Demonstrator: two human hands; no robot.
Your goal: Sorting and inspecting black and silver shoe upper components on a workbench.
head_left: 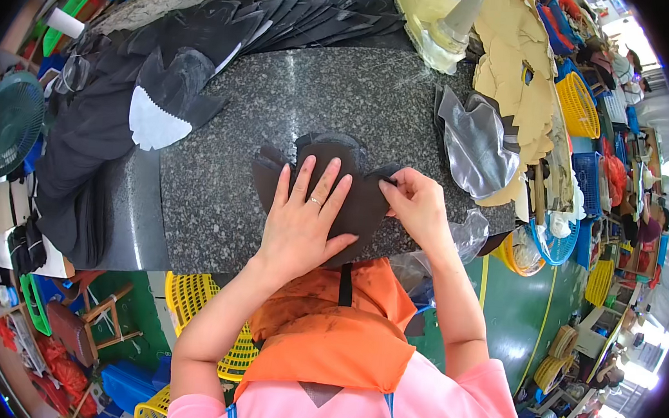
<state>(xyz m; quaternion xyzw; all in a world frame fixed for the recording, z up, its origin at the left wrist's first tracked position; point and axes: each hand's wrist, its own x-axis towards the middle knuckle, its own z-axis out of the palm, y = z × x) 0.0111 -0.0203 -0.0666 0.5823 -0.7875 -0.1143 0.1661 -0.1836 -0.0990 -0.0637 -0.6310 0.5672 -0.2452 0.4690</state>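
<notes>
Near the counter's [231,122] front edge, the left hand [306,218], spread flat and grasping nothing, seemingly steadies the dark cutout [363,199] while the right hand's [417,208] grip pinches its right side, black pieces [318,11] overlapping along the far edge.

No text, label, number or sign can be read.

At the frame's centre, the bare, ringed left hand [302,224] is spread flat. Right of centre, the bare right hand [419,208] is pinched.
</notes>
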